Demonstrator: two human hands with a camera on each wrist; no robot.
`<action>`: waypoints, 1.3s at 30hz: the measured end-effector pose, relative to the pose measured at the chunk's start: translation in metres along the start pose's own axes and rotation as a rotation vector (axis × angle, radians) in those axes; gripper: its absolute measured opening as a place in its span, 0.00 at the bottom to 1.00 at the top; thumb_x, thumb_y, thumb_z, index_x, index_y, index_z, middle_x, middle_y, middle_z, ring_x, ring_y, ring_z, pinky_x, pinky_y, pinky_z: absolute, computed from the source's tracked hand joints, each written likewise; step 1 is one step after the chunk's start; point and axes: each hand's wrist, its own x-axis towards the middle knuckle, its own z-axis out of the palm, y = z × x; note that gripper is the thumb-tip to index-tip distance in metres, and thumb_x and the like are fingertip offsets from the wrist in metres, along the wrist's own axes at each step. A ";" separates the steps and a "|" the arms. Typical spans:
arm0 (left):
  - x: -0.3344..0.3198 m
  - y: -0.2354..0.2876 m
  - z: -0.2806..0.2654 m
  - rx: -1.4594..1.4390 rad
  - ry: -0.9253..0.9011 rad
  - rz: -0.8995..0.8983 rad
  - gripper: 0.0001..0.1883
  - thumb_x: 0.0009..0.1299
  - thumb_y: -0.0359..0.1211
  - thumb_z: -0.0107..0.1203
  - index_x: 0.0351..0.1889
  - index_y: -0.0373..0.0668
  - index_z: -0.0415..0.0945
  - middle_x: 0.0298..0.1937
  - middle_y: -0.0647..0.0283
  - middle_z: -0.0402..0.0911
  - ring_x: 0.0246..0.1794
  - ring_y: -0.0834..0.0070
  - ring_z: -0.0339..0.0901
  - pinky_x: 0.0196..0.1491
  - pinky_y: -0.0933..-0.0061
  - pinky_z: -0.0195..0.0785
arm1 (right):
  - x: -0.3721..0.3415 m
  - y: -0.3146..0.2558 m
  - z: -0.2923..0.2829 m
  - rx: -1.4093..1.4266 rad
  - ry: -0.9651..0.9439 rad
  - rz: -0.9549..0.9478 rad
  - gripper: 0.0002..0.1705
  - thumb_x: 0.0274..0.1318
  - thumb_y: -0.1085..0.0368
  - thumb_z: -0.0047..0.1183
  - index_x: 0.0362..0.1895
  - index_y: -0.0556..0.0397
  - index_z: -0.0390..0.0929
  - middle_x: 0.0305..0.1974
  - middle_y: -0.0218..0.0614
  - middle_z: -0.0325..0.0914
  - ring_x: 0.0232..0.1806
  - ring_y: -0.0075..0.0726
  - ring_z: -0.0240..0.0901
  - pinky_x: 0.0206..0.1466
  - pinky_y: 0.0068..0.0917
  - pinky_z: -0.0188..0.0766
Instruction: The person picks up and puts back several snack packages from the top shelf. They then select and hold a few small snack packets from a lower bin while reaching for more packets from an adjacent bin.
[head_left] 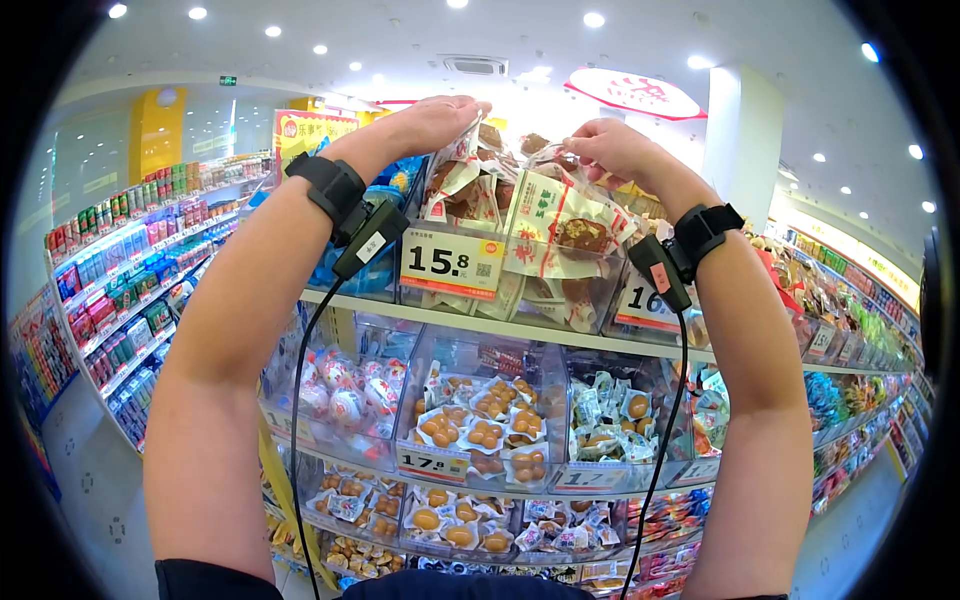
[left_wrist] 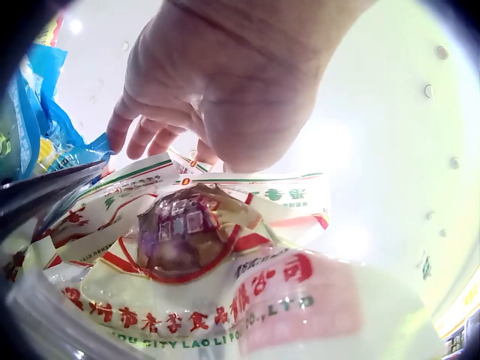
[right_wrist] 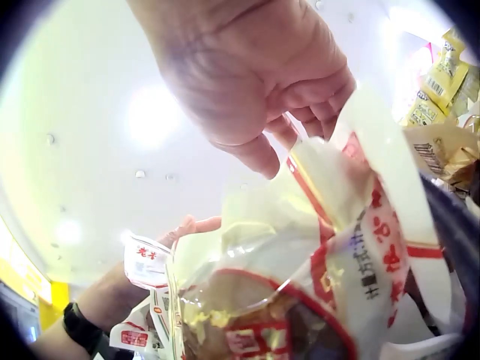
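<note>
Both hands are raised to the top shelf, over a clear bin (head_left: 590, 270) heaped with white-and-clear food packets (head_left: 570, 225) showing brown contents and red and green print. My left hand (head_left: 435, 122) reaches across the bin's left side with its fingers extended. In the left wrist view, those fingers drop behind the upper edge of a packet (left_wrist: 187, 232), partly hidden. My right hand (head_left: 610, 148) is at the right side of the heap. Seen from the right wrist, its thumb and fingers pinch the top edge of a white packet (right_wrist: 330, 180) with red print.
A price card (head_left: 452, 264) reading 15.8 fronts the bin, with blue bags (head_left: 365, 255) to its left. Lower shelves hold clear bins of packed brown eggs (head_left: 485, 432) and wrapped snacks (head_left: 610, 420). Shelves of cans (head_left: 150, 200) stand left. Cables hang from both wrist cameras.
</note>
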 end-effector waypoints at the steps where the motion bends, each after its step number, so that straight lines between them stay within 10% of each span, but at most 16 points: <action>1: -0.001 -0.002 -0.001 -0.083 -0.023 0.011 0.32 0.74 0.51 0.32 0.66 0.37 0.61 0.66 0.52 0.65 0.68 0.58 0.60 0.69 0.67 0.48 | -0.004 0.002 -0.001 0.046 0.011 -0.021 0.21 0.59 0.53 0.51 0.47 0.57 0.73 0.33 0.38 0.74 0.26 0.29 0.71 0.23 0.26 0.70; 5: 0.000 -0.009 0.000 -0.141 0.070 -0.002 0.36 0.73 0.57 0.34 0.65 0.36 0.62 0.64 0.49 0.66 0.66 0.58 0.61 0.66 0.64 0.52 | -0.029 -0.001 -0.008 -0.212 0.162 -0.124 0.22 0.59 0.54 0.51 0.51 0.54 0.71 0.36 0.32 0.74 0.33 0.26 0.74 0.29 0.24 0.71; 11: -0.022 0.000 -0.017 -0.110 0.129 0.029 0.38 0.69 0.62 0.37 0.60 0.38 0.67 0.58 0.52 0.71 0.59 0.63 0.69 0.57 0.65 0.64 | -0.072 0.001 -0.005 -0.084 -0.134 -0.479 0.13 0.59 0.58 0.52 0.33 0.56 0.76 0.26 0.27 0.72 0.30 0.20 0.69 0.32 0.18 0.65; 21: -0.053 0.017 -0.014 -0.217 0.035 0.010 0.40 0.60 0.47 0.64 0.66 0.39 0.59 0.53 0.47 0.71 0.48 0.64 0.74 0.48 0.71 0.71 | -0.068 0.011 -0.008 0.247 0.027 -0.313 0.13 0.62 0.55 0.49 0.33 0.51 0.72 0.27 0.24 0.69 0.28 0.18 0.63 0.32 0.20 0.62; 39: -0.058 0.011 -0.015 0.045 0.598 0.243 0.17 0.66 0.32 0.53 0.54 0.41 0.73 0.39 0.53 0.80 0.32 0.70 0.77 0.37 0.70 0.72 | -0.074 0.017 0.015 0.488 0.289 -0.312 0.13 0.66 0.56 0.44 0.42 0.54 0.69 0.37 0.31 0.74 0.35 0.19 0.68 0.41 0.19 0.65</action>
